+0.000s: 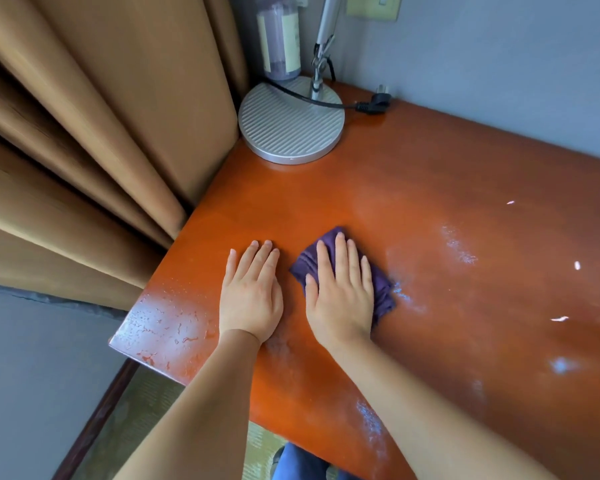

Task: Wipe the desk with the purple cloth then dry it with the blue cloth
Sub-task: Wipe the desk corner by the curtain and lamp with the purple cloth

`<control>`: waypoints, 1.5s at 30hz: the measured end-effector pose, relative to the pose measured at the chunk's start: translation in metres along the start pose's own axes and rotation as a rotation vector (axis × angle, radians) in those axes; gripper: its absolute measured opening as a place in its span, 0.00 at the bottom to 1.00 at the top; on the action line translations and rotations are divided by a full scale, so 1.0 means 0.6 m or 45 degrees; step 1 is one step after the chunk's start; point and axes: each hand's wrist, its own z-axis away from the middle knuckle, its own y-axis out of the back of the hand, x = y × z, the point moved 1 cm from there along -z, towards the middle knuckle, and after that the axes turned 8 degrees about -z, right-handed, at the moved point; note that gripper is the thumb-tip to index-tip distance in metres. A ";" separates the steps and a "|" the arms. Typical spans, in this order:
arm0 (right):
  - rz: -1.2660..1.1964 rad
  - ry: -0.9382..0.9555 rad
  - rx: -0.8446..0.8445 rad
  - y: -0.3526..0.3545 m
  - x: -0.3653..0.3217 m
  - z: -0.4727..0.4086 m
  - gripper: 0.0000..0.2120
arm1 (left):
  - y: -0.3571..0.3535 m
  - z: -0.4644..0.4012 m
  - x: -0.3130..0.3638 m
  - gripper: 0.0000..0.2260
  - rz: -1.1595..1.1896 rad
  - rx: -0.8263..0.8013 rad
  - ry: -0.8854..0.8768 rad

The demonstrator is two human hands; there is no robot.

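The glossy orange-brown desk (430,188) fills the middle and right of the head view. A folded purple cloth (381,289) lies on it near the left end. My right hand (340,292) rests flat on top of the cloth, fingers spread and pointing away from me. Just to its left, my left hand (252,292) lies palm-down on the bare wood, holding nothing. Wet patches and white streaks (458,247) show on the desk right of the cloth, and beaded water sits at the near left corner (163,323). No blue cloth is in view.
A lamp with a round ribbed silver base (290,128) stands at the far left corner, its black cord and plug (374,105) trailing right along the wall. A bottle (279,36) stands behind it. Brown curtains (84,133) hang along the desk's left edge.
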 end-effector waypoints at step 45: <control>0.005 0.091 -0.035 0.002 -0.002 0.047 0.26 | 0.000 -0.003 -0.001 0.21 0.096 -0.009 0.005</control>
